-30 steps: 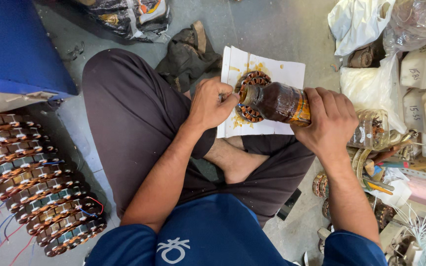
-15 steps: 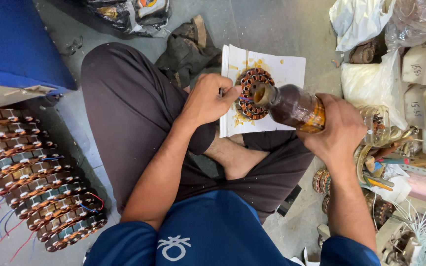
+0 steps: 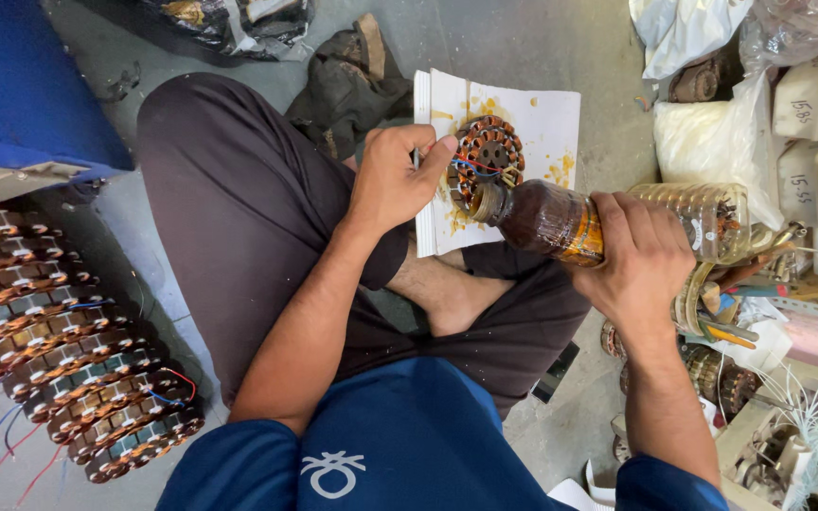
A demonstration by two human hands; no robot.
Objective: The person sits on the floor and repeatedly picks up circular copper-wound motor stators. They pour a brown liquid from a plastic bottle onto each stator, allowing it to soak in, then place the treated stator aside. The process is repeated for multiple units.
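Centre of frame: the right hand [image 3: 641, 260] is wrapped around a plastic bottle [image 3: 608, 222] of brown liquid, tilted with its mouth touching a copper-wound coil ring [image 3: 488, 156]. The left hand [image 3: 395, 180] pinches the ring's left edge, thumb on top. The ring lies on stained white paper [image 3: 546, 123] in the upper centre. More wound rings [image 3: 59, 341] are stacked at lower left.

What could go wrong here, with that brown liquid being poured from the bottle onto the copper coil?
The tipped bottle could pour too fast. The paper under the coil is already stained, so liquid may soak through onto the trousers. The left hand steadies the coil beside the mouth, so its fingers may get wet and slip.
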